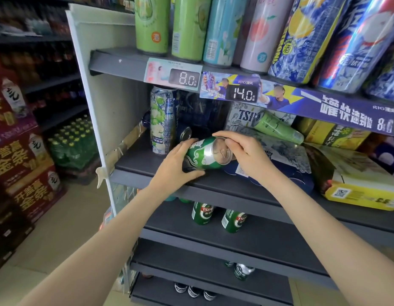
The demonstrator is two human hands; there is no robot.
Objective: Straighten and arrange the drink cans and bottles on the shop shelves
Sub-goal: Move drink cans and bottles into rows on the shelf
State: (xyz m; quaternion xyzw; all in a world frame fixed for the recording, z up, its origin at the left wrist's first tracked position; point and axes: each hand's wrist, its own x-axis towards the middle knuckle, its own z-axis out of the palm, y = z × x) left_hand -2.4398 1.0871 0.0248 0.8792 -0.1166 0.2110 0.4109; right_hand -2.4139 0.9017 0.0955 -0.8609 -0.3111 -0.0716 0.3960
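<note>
Two hands hold one green can (206, 154), which lies on its side near the front edge of the middle shelf (147, 164), its top end turned to the right. The left hand (180, 163) wraps the can's body from below and the left, fingers curled round it; the right hand (244, 154) grips the top rim, thumb and fingertips closed on the lid end. I judge the can is about to be stood upright, so this step is in hand, not done.

Much is left on this shelf. A tall white-and-green can (161, 124) stands upright near the left end, but behind the hands a light green can (278, 128) lies tipped over a blue-and-white carton (278, 149), and a dark can (184, 134) just left of the held one also seems to be on its side. A yellow carton (359, 191) sits askew at the right front edge. On the top shelf (125, 62) the tall cans look upright in a row. On the shelf below (269, 239) two green cans (218, 216) stand apart from each other.

Hidden or unclear: the back of the middle shelf is dark, so I cannot count what stands there. The held can's label is partly covered by fingers. The lowest cans are small and cut off.
</note>
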